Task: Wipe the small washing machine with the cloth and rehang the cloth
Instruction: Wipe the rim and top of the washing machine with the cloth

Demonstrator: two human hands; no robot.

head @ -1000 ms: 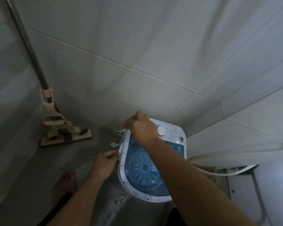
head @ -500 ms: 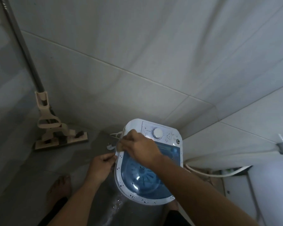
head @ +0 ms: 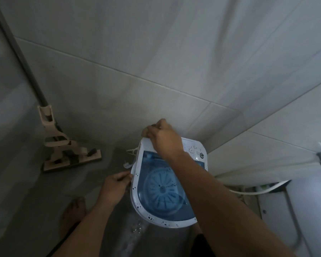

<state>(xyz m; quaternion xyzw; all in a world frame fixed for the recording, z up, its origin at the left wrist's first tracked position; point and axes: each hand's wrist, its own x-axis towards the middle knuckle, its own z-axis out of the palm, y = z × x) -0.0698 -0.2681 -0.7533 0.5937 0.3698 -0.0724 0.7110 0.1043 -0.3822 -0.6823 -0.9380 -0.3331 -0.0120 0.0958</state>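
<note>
The small washing machine stands on the floor against the tiled wall; it is white with dark speckles, a blue see-through lid and a pale blue drum inside. My right hand presses on its far left corner, over the control panel, fingers closed on a small tan cloth that only peeks out at the fingertips. My left hand grips the machine's left rim. A button shows at the far right corner.
A beige flat mop leans on the left wall, head on the floor. A white cord and plug lie left of the machine. A white hose runs behind it at right. My bare foot is on the wet floor.
My right hand slid from the machine's left rim up to its far left corner, covering the dial. My left hand kept its hold on the rim.
</note>
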